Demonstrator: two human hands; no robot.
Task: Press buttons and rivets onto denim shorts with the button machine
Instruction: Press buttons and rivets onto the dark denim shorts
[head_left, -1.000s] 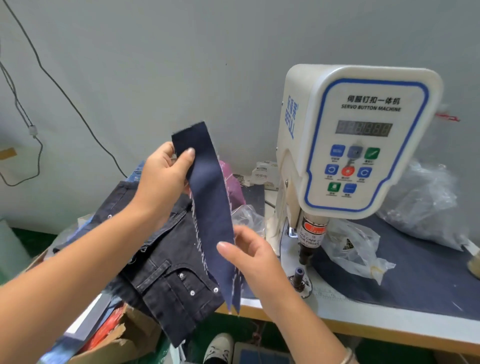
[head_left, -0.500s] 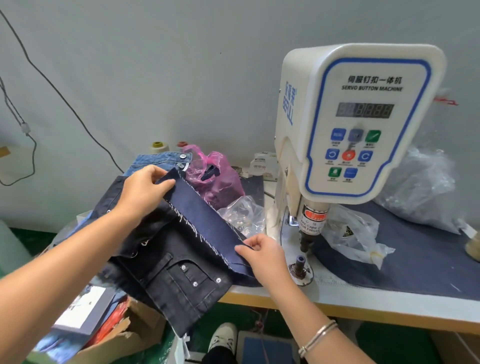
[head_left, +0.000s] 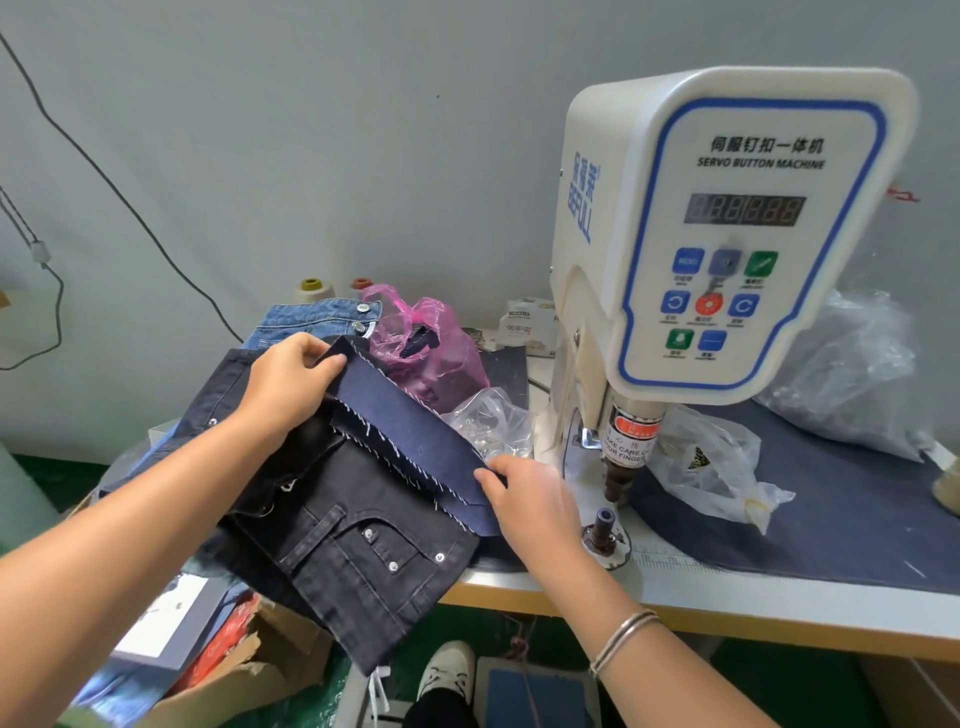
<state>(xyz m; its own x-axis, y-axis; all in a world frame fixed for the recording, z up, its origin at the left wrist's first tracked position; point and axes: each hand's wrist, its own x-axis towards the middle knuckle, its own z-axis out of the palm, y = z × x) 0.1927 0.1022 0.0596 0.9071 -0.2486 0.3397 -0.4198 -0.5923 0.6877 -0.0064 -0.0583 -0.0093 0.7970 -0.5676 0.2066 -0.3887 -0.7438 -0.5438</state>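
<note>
I am holding the navy denim strip (head_left: 410, 441) at both ends: my right hand (head_left: 530, 506) is pinching its near end, and my left hand (head_left: 291, 384) is gripping its far end with curled fingers. One second ago I was holding this strip up in the air, almost upright; now I am laying it down flat across the black denim shorts (head_left: 353, 545), which are lying under my hands and hanging partly over the table (head_left: 779, 597) edge. I think this means the checking is over and I am putting the strip aside, so the next piece can go to the press. Just right of my right hand, the lower die (head_left: 602, 525) is standing free, with nothing on it. Above it the button machine (head_left: 727, 234) is waiting, its punch raised. Beyond my left hand, blue jeans (head_left: 317, 317) and a pink bag (head_left: 421, 343) are lying near the wall.
</note>
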